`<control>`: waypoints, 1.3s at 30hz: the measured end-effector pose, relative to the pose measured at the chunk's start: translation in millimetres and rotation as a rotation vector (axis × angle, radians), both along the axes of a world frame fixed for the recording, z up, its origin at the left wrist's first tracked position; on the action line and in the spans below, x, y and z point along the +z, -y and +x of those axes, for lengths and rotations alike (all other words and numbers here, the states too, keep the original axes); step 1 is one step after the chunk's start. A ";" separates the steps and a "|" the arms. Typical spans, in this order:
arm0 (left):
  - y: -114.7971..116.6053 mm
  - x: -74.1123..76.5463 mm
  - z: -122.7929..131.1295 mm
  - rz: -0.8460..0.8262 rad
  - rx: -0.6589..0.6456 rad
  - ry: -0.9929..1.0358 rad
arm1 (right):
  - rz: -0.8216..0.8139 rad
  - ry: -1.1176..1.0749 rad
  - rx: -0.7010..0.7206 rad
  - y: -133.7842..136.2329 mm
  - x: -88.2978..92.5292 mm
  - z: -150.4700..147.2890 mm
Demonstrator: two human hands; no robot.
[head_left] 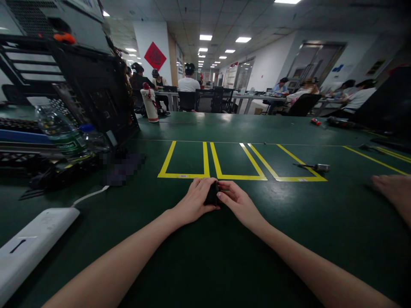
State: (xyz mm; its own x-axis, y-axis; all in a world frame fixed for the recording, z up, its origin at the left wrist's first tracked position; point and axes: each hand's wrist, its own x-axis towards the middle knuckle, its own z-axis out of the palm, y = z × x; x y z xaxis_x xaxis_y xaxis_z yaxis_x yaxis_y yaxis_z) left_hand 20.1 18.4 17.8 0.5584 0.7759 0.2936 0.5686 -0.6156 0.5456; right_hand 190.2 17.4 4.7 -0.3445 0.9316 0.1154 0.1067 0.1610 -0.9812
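This is a big open-plan workroom, part office and part assembly floor. A long green surface [289,128] is marked with yellow taped boxes [205,164], with a screwdriver [313,167] near its right edge and a black equipment rack [93,90] at its far left corner. Rows of ceiling lights [205,37] run over seated people [189,81] at other desks [257,97] further back.
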 end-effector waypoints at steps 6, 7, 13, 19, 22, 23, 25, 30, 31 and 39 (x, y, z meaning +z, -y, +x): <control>-5.2 -11.8 1.5 0.041 0.024 0.013 | 0.016 0.001 0.071 3.1 -1.5 1.7; -5.8 -13.5 1.8 0.048 0.025 0.013 | 0.026 -0.018 0.068 2.8 -2.9 1.5; -6.1 -15.4 1.8 0.068 0.019 0.009 | 0.045 -0.032 0.015 -2.2 -6.9 -0.5; -6.5 -15.2 1.2 0.051 0.016 -0.006 | -0.021 0.012 0.010 -4.1 -4.5 1.8; -6.9 -16.3 1.1 0.053 0.017 -0.010 | -0.052 -0.053 0.087 -1.3 -2.9 2.9; -6.8 -16.6 1.2 0.059 0.020 -0.006 | -0.056 -0.076 0.101 -0.1 -2.6 3.0; -6.6 -16.8 1.2 0.067 0.019 0.001 | -0.041 -0.095 0.095 1.8 -2.6 2.3; -6.1 -17.6 0.9 0.083 0.013 0.015 | 0.054 -0.043 -0.006 -0.3 -5.7 -2.1; -6.2 -18.4 1.2 0.086 0.021 0.018 | 0.064 -0.027 -0.026 -1.7 -6.4 -2.9; -13.1 -26.1 15.3 0.130 0.097 -0.006 | -0.031 0.072 -0.103 -9.3 -14.7 3.9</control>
